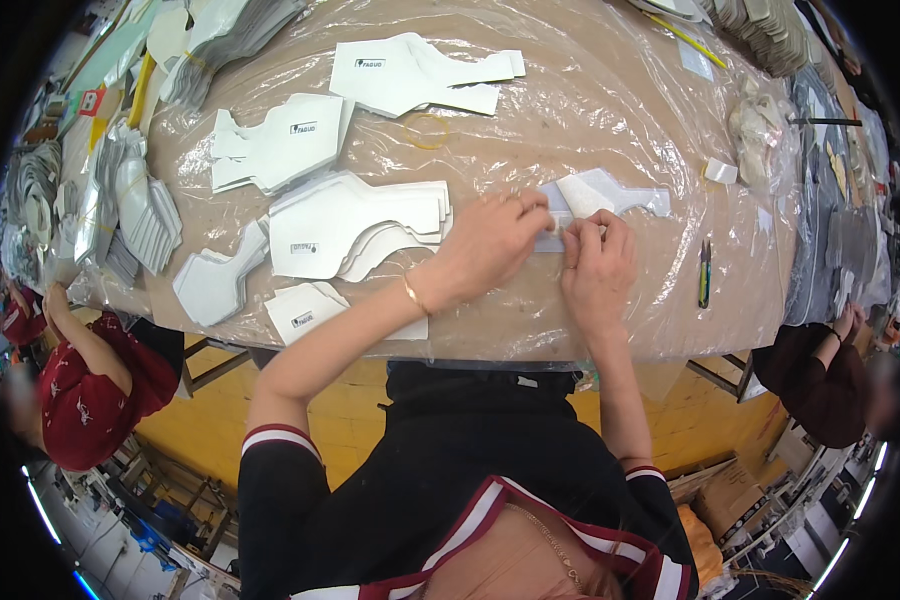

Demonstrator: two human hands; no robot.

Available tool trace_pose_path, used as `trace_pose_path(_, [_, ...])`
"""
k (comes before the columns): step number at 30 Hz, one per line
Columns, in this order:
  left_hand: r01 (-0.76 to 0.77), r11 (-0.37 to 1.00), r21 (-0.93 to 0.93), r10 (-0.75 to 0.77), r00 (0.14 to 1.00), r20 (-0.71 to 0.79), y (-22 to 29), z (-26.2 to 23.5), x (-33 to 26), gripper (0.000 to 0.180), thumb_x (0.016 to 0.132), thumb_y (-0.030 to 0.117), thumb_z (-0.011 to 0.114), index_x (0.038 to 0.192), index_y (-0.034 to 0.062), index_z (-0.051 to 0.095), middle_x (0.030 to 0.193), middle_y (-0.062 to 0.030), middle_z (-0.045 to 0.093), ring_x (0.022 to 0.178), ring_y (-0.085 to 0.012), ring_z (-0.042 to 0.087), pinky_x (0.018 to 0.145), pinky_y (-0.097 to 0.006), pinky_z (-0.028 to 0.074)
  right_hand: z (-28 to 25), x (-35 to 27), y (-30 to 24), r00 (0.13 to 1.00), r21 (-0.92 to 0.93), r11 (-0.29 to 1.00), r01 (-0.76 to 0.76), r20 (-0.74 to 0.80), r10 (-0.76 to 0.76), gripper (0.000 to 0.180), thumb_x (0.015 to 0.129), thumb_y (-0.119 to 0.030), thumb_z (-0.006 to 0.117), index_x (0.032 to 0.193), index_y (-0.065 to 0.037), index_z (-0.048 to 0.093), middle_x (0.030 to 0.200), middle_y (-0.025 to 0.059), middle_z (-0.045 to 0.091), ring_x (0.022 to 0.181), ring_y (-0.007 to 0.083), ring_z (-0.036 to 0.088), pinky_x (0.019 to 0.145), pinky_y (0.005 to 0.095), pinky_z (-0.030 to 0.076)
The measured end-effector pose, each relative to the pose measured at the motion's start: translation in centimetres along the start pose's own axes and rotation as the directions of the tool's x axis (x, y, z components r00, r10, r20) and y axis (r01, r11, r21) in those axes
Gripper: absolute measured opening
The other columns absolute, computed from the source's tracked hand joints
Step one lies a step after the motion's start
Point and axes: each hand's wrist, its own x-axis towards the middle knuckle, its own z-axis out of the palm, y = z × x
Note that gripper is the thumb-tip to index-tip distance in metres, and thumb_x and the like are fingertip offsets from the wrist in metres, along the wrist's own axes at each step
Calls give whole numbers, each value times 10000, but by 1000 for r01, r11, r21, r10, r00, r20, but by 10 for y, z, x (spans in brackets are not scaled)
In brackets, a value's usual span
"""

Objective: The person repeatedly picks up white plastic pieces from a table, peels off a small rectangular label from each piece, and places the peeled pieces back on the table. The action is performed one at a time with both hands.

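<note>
Both my hands meet over a small pale bluish sheet [548, 243] lying on the plastic-covered table. My left hand [490, 245] has its fingers closed at the sheet's left part, close to a white strip. Beside it my right hand [600, 265] is closed too, its fingertips bent down at the lower edge of a white cut piece [595, 188] with a narrow tail to the right. That piece partly overlaps the sheet. The exact contact under my fingertips is hidden. Left of my left hand is a stack of white cut pieces [315, 215] with a dark printed mark.
More stacks of white pieces, an upper stack [390, 75] and a middle stack [280, 150], lie farther left. A dark pen [705, 275] is right of my hands. A crumpled plastic bag [763, 130] and grey pieces line the right edge. People sit at both sides.
</note>
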Motion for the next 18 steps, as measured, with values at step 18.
trace_pose_path(18, [-96, 981, 168, 106, 993, -52, 2, 16, -20, 334, 787, 12, 612, 1116, 29, 667, 1144, -128, 594, 987, -306, 608, 858, -410, 495, 0, 5, 7, 996, 68, 995, -71, -57, 75, 95, 931, -181, 637, 955, -90, 623, 1444, 167, 393, 1357, 399, 298, 1088, 536, 231])
